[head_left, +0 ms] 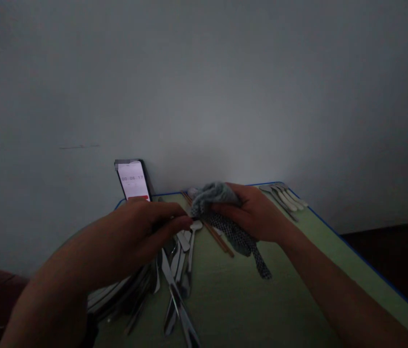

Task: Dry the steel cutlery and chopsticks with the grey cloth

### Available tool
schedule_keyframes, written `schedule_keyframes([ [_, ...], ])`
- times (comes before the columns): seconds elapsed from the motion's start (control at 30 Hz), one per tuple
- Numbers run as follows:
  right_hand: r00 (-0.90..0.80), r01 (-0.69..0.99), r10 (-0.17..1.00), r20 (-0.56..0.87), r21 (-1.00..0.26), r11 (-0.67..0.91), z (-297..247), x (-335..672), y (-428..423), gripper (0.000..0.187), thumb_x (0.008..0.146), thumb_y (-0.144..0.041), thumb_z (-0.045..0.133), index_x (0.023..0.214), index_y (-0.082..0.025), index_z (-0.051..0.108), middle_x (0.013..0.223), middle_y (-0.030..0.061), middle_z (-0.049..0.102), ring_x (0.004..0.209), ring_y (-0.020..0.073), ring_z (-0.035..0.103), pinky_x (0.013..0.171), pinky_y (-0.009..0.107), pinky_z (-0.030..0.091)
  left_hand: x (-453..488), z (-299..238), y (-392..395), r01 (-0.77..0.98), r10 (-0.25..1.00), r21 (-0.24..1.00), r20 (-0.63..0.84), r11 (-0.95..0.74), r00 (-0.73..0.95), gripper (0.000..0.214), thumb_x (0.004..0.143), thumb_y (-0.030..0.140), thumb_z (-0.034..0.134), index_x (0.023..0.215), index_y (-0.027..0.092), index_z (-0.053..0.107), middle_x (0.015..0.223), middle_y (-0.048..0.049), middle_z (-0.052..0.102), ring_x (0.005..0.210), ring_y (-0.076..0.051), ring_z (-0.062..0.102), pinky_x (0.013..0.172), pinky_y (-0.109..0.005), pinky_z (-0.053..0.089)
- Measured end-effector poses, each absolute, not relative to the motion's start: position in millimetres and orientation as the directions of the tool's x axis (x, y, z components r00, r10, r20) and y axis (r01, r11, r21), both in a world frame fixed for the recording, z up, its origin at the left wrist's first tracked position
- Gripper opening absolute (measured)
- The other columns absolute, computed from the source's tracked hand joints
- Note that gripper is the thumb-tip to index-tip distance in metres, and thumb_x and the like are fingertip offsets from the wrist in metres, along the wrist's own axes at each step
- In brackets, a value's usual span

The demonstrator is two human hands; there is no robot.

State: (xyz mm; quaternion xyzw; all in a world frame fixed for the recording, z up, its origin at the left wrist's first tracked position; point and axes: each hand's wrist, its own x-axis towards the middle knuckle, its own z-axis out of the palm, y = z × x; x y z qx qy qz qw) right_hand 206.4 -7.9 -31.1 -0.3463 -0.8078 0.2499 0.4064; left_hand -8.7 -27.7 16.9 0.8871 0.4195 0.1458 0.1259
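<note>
Right hand (pixel 258 212) grips a bunched cloth (pixel 213 195). Left hand (pixel 153 224), pinched closed just beside it, meets a spoon (pixel 196 225) at its fingertips, above the cutlery pile (pixel 175 285). Wiping seems under way; next wants a firm pinch on one piece.

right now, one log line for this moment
left hand: over cutlery pile | right hand: grips cloth | phone: screen lit

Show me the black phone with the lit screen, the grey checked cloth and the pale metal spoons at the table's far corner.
black phone (pixel 133 181): head view, middle of its lit screen.
grey checked cloth (pixel 211 195): head view, bunched top.
pale metal spoons (pixel 290 198): head view, handles.
</note>
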Motion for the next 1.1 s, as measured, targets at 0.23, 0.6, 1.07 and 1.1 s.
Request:
schedule_keyframes([
  [0.23,0.154,0.004,0.901,0.406,-0.912,0.41,-50,191,-2,0.031,0.081,-0.051,0.047,0.072,-0.021,0.05,0.06,-0.0023,0.051,0.053,0.011,0.048,0.049,0.025,0.039,26,6,-33,0.793,0.804,0.175,0.263,-0.584,0.534,0.032,0.093,0.034,0.032,0.085,0.019,0.059,0.064,-0.0004,0.061,0.055,-0.014,0.055,0.053,-0.025,0.036],
  [0.6,0.174,-0.353,0.979,0.109,-0.921,0.165,-57,172,-2,0.037,0.072,-0.057,0.054,0.074,-0.021,0.049,0.056,-0.0044,0.048,0.047,0.0095,0.047,0.043,0.023,0.04,47,-9,-27,0.824,0.828,0.19,0.314,-0.534,0.464,0.028,0.094,0.029,0.031,0.087,0.017,0.056,0.066,-0.0018,0.063,0.055,-0.016,0.059,0.052,-0.026,0.037],
  [1.07,0.14,-0.498,0.979,0.151,-0.844,0.201,-20,213,6,0.027,0.073,-0.035,0.06,0.096,-0.023,0.053,0.073,-0.0006,0.062,0.058,0.0132,0.057,0.052,0.027,0.049,-14,17,-35,0.64,0.793,0.495,0.195,-0.587,0.576,0.036,0.086,0.03,0.052,0.121,0.036,0.049,0.102,0.0027,0.069,0.087,-0.014,0.065,0.073,-0.021,0.052],
  [1.1,0.126,-0.514,0.982,0.139,-0.838,0.185,-19,212,5,0.025,0.074,-0.032,0.058,0.097,-0.023,0.053,0.075,0.0001,0.064,0.061,0.0136,0.059,0.054,0.027,0.049,-14,17,-35,0.619,0.783,0.504,0.223,-0.602,0.581,0.032,0.085,0.029,0.054,0.116,0.037,0.054,0.099,0.0038,0.07,0.086,-0.014,0.065,0.075,-0.021,0.052],
])
